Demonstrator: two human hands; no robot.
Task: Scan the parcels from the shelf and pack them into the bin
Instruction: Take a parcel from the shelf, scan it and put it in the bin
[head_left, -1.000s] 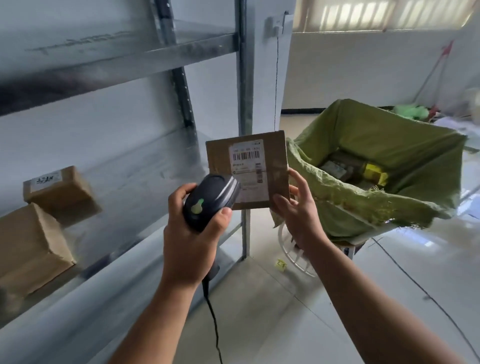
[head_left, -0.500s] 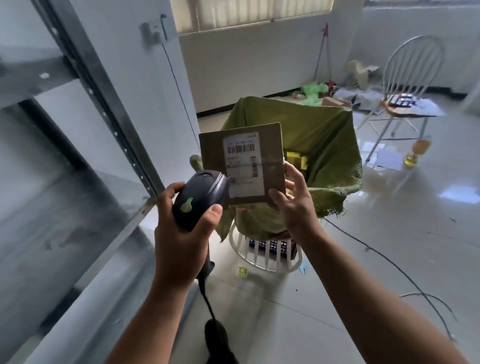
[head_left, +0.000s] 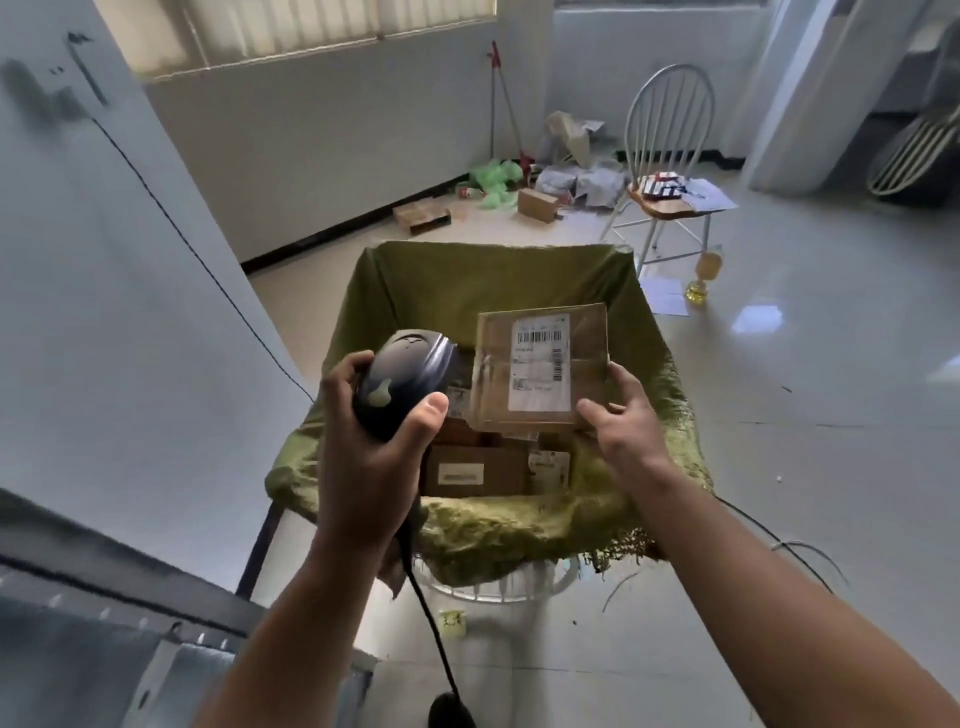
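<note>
Parcel (head_left: 540, 364), one in hand, label up, hangs over the green-lined bin (head_left: 493, 530), its near right corner grasped by the fingers of the right hand (head_left: 626, 423). The left hand (head_left: 374, 457) is clenched round one scanner (head_left: 402, 371) just left of it. At least two boxes (head_left: 475, 470) lie inside the bin. There is open floor (head_left: 779, 467) to the right and one chair (head_left: 670, 156) beyond.

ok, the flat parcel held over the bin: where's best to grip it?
Pinch the parcel at its near right corner, coming from the right, as the right hand does. It is thin and flat, face up, so an edge pinch likely leaves the barcode uncovered.
</note>
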